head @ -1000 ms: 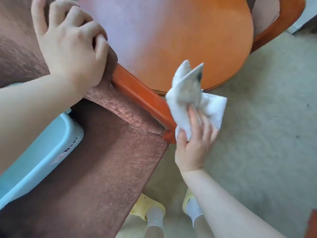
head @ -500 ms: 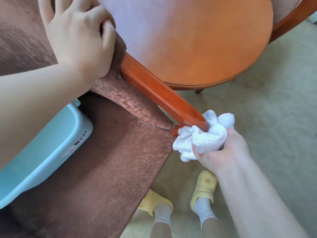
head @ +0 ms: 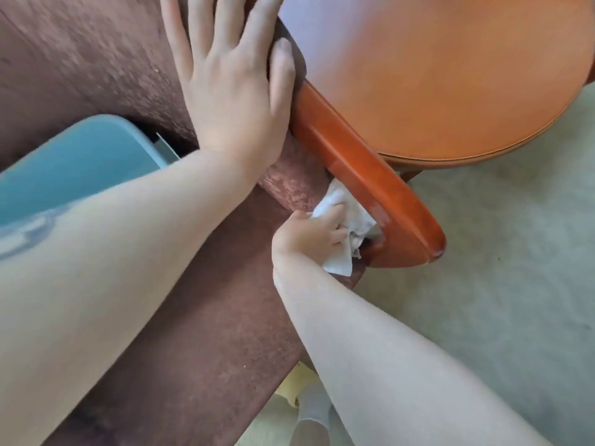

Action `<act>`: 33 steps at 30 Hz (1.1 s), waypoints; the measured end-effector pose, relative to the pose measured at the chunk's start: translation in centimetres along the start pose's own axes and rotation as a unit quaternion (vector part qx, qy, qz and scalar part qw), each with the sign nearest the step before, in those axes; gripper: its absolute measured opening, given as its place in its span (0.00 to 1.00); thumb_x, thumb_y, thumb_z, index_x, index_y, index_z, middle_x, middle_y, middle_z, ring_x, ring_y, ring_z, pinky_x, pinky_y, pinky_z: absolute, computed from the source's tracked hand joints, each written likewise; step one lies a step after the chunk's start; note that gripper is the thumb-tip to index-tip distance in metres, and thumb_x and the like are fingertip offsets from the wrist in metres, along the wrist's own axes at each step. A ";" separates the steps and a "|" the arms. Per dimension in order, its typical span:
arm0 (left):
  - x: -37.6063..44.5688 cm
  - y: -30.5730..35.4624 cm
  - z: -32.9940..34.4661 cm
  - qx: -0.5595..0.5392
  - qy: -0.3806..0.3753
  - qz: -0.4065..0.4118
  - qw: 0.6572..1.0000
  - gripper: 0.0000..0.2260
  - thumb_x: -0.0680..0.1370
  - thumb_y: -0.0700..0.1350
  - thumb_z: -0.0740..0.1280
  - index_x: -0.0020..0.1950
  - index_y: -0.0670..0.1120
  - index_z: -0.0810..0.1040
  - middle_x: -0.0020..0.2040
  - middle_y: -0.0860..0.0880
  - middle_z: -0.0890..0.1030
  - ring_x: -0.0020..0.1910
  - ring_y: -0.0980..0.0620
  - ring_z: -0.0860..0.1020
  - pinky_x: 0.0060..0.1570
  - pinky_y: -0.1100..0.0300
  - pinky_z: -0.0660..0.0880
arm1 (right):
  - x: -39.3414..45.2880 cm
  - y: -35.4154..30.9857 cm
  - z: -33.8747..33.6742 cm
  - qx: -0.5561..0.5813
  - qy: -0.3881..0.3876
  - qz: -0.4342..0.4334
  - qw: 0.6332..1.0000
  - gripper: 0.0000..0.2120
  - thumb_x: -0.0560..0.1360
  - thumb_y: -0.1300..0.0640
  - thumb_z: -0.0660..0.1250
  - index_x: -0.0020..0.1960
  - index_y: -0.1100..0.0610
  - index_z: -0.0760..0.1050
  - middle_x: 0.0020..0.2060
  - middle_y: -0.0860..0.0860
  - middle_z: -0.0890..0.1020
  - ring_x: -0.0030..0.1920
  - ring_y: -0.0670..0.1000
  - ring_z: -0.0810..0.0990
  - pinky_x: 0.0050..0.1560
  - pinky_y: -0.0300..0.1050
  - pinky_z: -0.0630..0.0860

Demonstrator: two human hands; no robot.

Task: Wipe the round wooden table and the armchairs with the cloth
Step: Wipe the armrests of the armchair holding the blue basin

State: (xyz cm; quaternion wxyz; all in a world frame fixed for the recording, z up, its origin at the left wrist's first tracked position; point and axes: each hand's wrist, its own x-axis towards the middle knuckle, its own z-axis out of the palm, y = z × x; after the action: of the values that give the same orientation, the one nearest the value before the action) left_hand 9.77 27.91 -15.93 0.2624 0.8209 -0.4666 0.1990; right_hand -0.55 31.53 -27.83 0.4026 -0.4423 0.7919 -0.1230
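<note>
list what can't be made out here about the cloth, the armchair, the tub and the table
All in the head view:
- cloth: the part under the right hand and behind the wooden armrest is hidden.
- armrest's upper end: covered by the left hand.
- blue tub: print smeared by blur, partly behind the left forearm.
- round table: top and right cut off by the picture's edges.

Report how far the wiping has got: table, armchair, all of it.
Done: cannot be confirmed; the round table top looks glossy and bare, but a finished wipe leaves no visible mark. In hand: the right hand presses the white cloth against the inner side of the wooden armrest, while the left hand braces flat on the brown upholstery. Left: the remaining chair wood and any other armchair, unseen here.
</note>
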 end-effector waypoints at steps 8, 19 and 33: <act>-20.7 -2.5 -0.1 -0.065 -0.325 -0.065 0.941 0.28 0.81 0.45 0.55 0.78 0.49 0.46 0.78 0.51 0.42 0.77 0.52 0.39 0.75 0.54 0.41 | 4.5 11.4 -11.1 -0.414 -0.155 -0.527 0.726 0.35 0.61 0.58 0.78 0.66 0.44 0.73 0.60 0.51 0.76 0.55 0.57 0.76 0.34 0.48 0.79; -30.4 -7.8 -2.0 0.030 -0.410 -0.314 0.856 0.28 0.80 0.47 0.56 0.78 0.51 0.49 0.79 0.49 0.46 0.78 0.47 0.43 0.74 0.48 0.45 | -3.2 8.7 0.0 -0.443 -0.200 -0.583 0.651 0.28 0.75 0.59 0.60 0.73 0.44 0.62 0.74 0.53 0.60 0.69 0.57 0.60 0.55 0.53 0.75; -32.6 -7.5 -2.9 0.021 -0.388 -0.385 0.837 0.28 0.79 0.45 0.58 0.78 0.49 0.52 0.79 0.46 0.49 0.77 0.44 0.47 0.72 0.44 0.50 | -6.0 12.7 -0.8 -0.379 -0.176 -0.598 0.684 0.31 0.66 0.61 0.72 0.65 0.40 0.70 0.64 0.45 0.73 0.59 0.53 0.67 0.40 0.47 0.80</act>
State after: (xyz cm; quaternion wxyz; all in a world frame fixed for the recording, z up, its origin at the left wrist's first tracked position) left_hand 0.29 54.51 -34.10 0.0979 0.9495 -0.1721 -0.2433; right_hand -7.05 43.54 -31.11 0.1733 -0.9504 0.2529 0.0528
